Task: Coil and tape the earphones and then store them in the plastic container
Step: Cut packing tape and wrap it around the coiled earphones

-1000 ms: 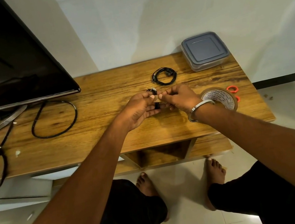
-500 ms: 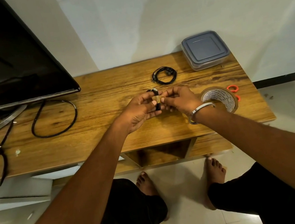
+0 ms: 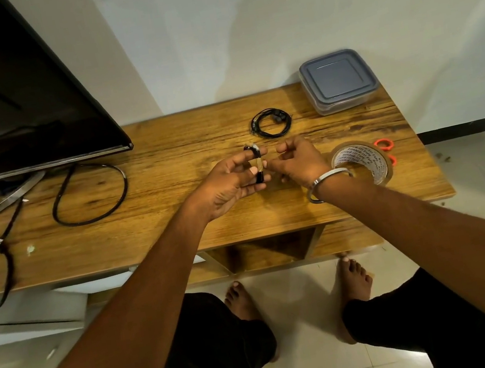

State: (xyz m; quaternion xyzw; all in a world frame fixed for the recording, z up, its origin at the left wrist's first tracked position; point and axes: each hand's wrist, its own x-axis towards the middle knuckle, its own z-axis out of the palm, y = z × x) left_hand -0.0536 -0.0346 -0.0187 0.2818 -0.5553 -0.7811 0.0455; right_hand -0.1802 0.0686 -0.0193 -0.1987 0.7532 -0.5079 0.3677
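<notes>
My left hand grips a small black coil of earphones with a strip of brown tape around its middle, held above the wooden table. My right hand sits just to the right of the coil with its fingers curled; whether it touches the tape is unclear. A second black earphone coil lies loose on the table behind my hands. The plastic container, its grey lid on, stands at the back right corner. The brown tape roll lies behind my right wrist.
Orange-handled scissors peek out behind the tape roll. A black TV fills the left, with its metal stand and a black cable loop on the table. The table's right edge is close to the tape roll.
My right hand has drawn slightly to the right, away from the coil, which it pinched together with the left hand before. The taped coil is now plainly visible in my left hand.
</notes>
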